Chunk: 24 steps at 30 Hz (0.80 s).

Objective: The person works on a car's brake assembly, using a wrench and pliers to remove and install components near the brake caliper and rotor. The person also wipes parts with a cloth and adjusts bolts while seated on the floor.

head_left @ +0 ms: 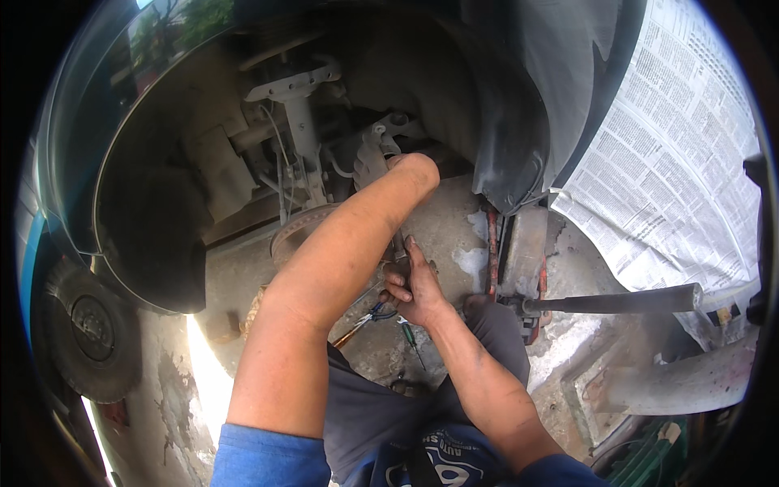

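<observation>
Inside a car's wheel well (pixel 438 81), my left hand (pixel 418 169) is bent over at the wrist beside a grey metal suspension arm (pixel 373 158). Its fingers are hidden behind the wrist. Lower down, my right hand (pixel 415 284) has its thumb pointing up and its fingers curled in, closed at a dark metal part (pixel 398 246); what lies within them is hard to make out. A rusty brake disc (pixel 296 231) shows partly behind my left forearm. Pliers (pixel 377 312) and a green-handled screwdriver (pixel 410 334) are on the floor beneath my right hand.
A grey strut (pixel 302 126) with a thin cable stands left of my hands. To the right are a jack (pixel 527 321) with a long dark handle (pixel 617 302) and newspaper (pixel 649 162) covering the bodywork. A spare wheel (pixel 91 329) lies at far left.
</observation>
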Available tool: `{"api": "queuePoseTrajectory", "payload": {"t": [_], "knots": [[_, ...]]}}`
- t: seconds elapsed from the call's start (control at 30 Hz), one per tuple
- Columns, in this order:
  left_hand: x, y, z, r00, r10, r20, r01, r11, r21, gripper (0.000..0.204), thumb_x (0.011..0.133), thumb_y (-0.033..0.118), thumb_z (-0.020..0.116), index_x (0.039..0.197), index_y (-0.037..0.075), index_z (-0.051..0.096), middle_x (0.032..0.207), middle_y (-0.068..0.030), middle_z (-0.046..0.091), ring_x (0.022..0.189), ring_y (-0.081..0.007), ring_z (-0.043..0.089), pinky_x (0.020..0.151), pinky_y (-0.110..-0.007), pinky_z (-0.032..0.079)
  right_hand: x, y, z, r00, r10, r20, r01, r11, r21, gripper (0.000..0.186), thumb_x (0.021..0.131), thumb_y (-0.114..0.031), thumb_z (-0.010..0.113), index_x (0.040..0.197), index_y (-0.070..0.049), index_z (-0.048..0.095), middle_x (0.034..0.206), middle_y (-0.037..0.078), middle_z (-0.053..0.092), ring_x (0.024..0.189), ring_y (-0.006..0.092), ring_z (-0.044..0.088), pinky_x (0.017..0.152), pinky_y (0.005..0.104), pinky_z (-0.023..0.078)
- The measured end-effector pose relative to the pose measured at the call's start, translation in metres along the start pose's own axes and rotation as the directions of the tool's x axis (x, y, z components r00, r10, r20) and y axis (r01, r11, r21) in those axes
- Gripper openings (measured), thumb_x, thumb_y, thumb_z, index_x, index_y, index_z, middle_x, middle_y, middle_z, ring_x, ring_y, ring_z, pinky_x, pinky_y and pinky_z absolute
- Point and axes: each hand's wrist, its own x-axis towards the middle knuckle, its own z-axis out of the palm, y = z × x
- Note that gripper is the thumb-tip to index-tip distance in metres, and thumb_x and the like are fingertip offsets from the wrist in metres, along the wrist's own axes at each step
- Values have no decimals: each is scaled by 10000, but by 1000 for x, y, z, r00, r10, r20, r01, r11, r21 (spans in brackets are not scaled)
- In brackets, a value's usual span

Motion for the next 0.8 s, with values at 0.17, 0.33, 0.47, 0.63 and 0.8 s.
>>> {"api": "queuePoseTrajectory", "payload": {"t": [0.17,0.33,0.47,0.63,0.8], "knots": [[-10,4,0,989,-118,-91,91,962,-259,270,860,172,714,1110,147,813,1165,-111,768,1091,-284,728,930,-416,577,-12,-3,-16,929,-368,-50,290,803,-521,403,1047,-318,597,1206,34,483,884,265,668,858,433,723,739,491,591],[-8,-6,5,992,-124,14,124,968,-220,256,855,178,725,1091,148,818,1152,-114,770,1090,-284,726,933,-413,574,-17,-30,-6,995,-39,90,55,983,-173,434,1048,-307,603,1235,70,500,1063,296,659,871,455,717,760,516,591],[-37,11,-13,985,-111,-129,71,958,-279,272,846,192,746,1103,135,813,1169,-124,765,1091,-284,725,938,-412,570,-2,16,-27,919,183,349,-373,686,625,511,1043,-382,609,1215,89,510,1010,299,684,835,422,736,740,490,603],[-61,5,-8,986,-125,-107,96,966,-239,279,881,192,723,1145,138,798,1241,-109,745,1152,-274,711,970,-392,566,-23,-14,-20,964,-266,31,228,753,-618,606,1026,-484,601,1172,99,524,870,288,704,742,373,749,717,476,607],[-71,11,-15,982,-161,-96,132,958,-256,252,848,151,743,1084,104,814,1163,-149,760,1107,-296,721,949,-397,569,-10,-17,-17,974,188,123,-195,980,46,559,1066,-502,505,1074,52,580,754,216,687,643,322,722,602,407,599]]}}
